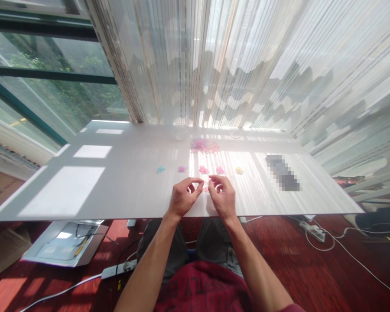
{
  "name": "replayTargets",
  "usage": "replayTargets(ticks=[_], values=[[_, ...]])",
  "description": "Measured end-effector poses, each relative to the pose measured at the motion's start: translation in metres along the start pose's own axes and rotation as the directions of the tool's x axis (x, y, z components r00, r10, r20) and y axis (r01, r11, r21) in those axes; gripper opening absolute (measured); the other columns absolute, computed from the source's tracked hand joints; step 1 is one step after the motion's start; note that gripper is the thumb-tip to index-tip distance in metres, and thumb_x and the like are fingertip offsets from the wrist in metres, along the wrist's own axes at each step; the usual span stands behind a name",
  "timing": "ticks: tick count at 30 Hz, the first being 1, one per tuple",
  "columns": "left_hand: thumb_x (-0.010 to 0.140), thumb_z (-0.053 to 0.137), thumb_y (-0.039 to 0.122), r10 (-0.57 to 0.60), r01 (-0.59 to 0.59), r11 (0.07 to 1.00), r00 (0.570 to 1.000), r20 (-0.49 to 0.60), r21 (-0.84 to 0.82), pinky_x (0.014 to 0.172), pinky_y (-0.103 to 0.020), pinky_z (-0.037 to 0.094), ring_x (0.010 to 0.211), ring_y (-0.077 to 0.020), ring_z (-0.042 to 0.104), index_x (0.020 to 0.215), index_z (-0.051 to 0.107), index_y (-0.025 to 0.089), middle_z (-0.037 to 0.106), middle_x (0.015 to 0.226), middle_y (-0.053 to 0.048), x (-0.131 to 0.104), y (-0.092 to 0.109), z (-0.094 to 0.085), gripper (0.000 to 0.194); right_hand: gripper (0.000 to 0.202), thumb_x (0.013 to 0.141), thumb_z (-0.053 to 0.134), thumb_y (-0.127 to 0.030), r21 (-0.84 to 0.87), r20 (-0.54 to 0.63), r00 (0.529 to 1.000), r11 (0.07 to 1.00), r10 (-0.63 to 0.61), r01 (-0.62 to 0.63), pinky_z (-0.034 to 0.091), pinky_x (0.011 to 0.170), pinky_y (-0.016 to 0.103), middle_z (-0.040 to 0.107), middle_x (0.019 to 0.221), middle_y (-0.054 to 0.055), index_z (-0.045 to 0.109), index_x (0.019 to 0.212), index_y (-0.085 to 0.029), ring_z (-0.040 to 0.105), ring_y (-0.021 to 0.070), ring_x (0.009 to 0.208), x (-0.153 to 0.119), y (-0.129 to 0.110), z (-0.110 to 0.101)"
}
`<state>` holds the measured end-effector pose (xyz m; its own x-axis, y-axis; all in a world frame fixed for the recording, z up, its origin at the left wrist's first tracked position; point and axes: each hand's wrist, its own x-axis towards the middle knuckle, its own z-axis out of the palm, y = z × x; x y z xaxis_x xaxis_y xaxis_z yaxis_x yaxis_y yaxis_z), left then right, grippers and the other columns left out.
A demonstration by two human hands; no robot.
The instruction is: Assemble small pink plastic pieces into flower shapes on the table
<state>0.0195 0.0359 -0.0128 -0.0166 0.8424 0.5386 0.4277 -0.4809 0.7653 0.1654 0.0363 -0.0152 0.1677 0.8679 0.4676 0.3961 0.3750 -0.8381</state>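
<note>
Curling their fingers, the left hand and right hand face each other over the flat white counter, a small thin pink piece between them; whether either grips it, I cannot tell. At twelve o'clock lies a small coral-pink heap.

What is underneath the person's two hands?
The white table, with a bit of something pink showing in the gap between the left hand and right hand. Whatever lies directly beneath them is covered.
</note>
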Motion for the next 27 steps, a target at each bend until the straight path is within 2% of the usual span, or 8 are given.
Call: replayTargets(ticks=[4, 7, 11, 15, 23, 27], values=[[0.088, 0.068, 0.026, -0.003, 0.004, 1.000, 1.000, -0.024, 0.014, 0.050, -0.020, 0.048, 0.052, -0.0091, 0.058, 0.088, 0.073, 0.020, 0.076, 0.080, -0.001, 0.0004, 0.0006, 0.0004, 0.008, 0.025, 0.094, 0.054, -0.034, 0.072, 0.011, 0.997, 0.994, 0.079, -0.079, 0.053, 0.064, 0.028, 0.072, 0.097, 0.008, 0.071, 0.103, -0.018, 0.066, 0.0173, 0.080, 0.0009, -0.0002, -0.0029], [0.088, 0.067, 0.027, 0.004, -0.003, 1.000, 1.000, -0.021, 0.009, 0.050, -0.020, 0.048, 0.052, -0.0092, 0.058, 0.089, 0.073, 0.020, 0.076, 0.081, -0.002, 0.0007, 0.0010, -0.0001, 0.009, 0.029, 0.092, 0.059, -0.040, 0.098, 0.089, 0.991, 0.989, 0.101, -0.110, 0.053, 0.059, 0.027, 0.074, 0.093, 0.008, 0.073, 0.102, -0.017, 0.066, 0.0165, 0.073, 0.0012, -0.0018, -0.0036], [0.088, 0.067, 0.026, 0.015, -0.015, 1.000, 0.999, -0.037, 0.013, 0.051, -0.021, 0.049, 0.053, -0.0095, 0.057, 0.090, 0.073, 0.021, 0.076, 0.082, -0.002, 0.0009, 0.0007, -0.0007, 0.008, 0.027, 0.088, 0.066, -0.042, 0.079, 0.182, 0.981, 0.993, 0.071, -0.086, 0.049, 0.052, 0.025, 0.075, 0.082, 0.005, 0.076, 0.097, -0.019, 0.062, 0.0143, 0.061, 0.0010, -0.0040, -0.0024], [0.088, 0.067, 0.023, 0.026, -0.025, 0.999, 0.999, -0.036, 0.023, 0.053, -0.020, 0.050, 0.054, -0.0092, 0.057, 0.088, 0.073, 0.021, 0.075, 0.083, -0.002, 0.0006, -0.0006, -0.0005, 0.006, 0.025, 0.088, 0.065, -0.041, 0.071, 0.171, 0.981, 0.992, 0.094, -0.108, 0.048, 0.052, 0.025, 0.074, 0.075, 0.003, 0.077, 0.091, -0.019, 0.061, 0.0138, 0.058, 0.0011, -0.0044, -0.0023], [0.088, 0.066, 0.022, 0.018, -0.016, 0.999, 0.999, -0.046, 0.048, 0.055, -0.020, 0.049, 0.055, -0.0089, 0.057, 0.089, 0.071, 0.020, 0.074, 0.083, -0.001, 0.0006, -0.0013, -0.0004, 0.006, 0.025, 0.089, 0.063, -0.039, 0.066, 0.144, 0.984, 0.991, 0.103, -0.113, 0.050, 0.057, 0.026, 0.075, 0.084, 0.005, 0.076, 0.093, -0.019, 0.063, 0.0153, 0.064, 0.0017, -0.0035, -0.0034], [0.087, 0.069, 0.025, -0.010, 0.010, 1.000, 1.000, -0.021, 0.011, 0.054, -0.020, 0.049, 0.053, -0.0080, 0.055, 0.104, 0.070, 0.019, 0.075, 0.088, -0.002, 0.0010, -0.0009, 0.0004, 0.018, 0.024, 0.088, 0.063, -0.038, 0.071, 0.157, 0.980, 0.989, 0.119, -0.132, 0.050, 0.059, 0.027, 0.075, 0.087, 0.005, 0.076, 0.095, -0.019, 0.063, 0.0154, 0.067, 0.0020, -0.0023, -0.0041]])
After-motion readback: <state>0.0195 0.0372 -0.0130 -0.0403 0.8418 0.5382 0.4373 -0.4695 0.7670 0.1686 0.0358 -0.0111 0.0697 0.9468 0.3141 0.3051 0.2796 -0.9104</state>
